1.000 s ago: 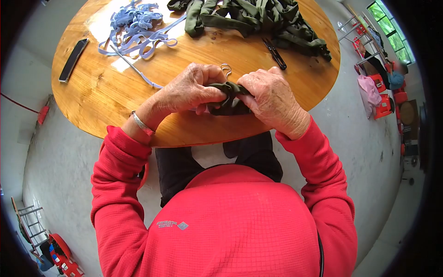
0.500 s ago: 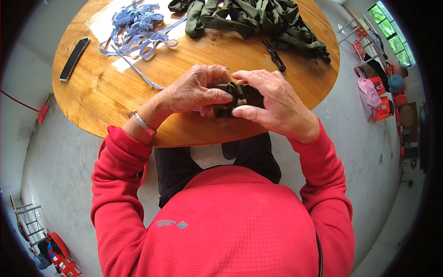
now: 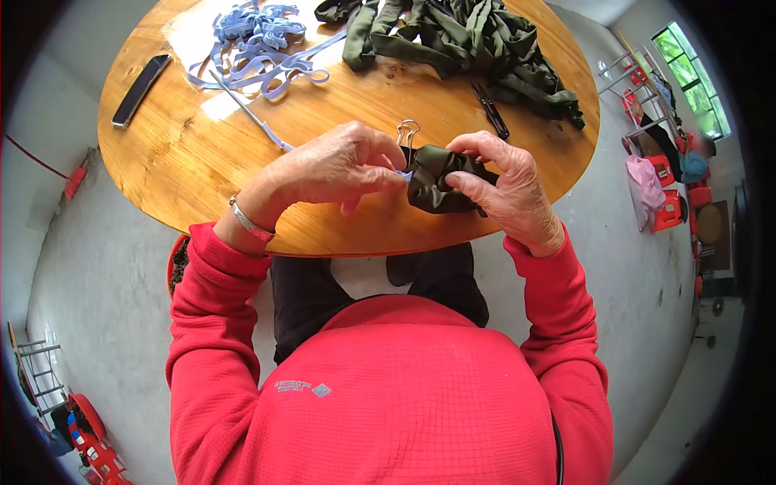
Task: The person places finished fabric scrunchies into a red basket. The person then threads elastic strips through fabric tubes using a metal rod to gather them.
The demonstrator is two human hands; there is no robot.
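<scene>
My left hand [image 3: 339, 168] pinches the end of a light blue elastic band [image 3: 406, 175] between thumb and fingertips, at the left edge of a dark green fabric tube [image 3: 436, 182]. The fabric is bunched into a short gathered loop. My right hand [image 3: 509, 182] grips its right side with thumb and fingers. Just behind the fabric stands a binder clip [image 3: 408, 133] with its wire handles up; its lower part is partly hidden. A thin metal rod [image 3: 238, 99] lies beyond my left hand, with light blue elastic at its near end.
On the round wooden table [image 3: 186, 162] lie a heap of light blue elastic [image 3: 255, 32], a pile of dark green fabric tubes [image 3: 477, 40], black thread snips [image 3: 491, 111] and a dark narrow case [image 3: 141, 90]. A red pot [image 3: 175, 263] stands below the table's left edge.
My left hand has drawn slightly away from the green fabric, and the blue elastic end now shows in its fingers. The binder clip has come into fuller view. The camera view has shifted slightly.
</scene>
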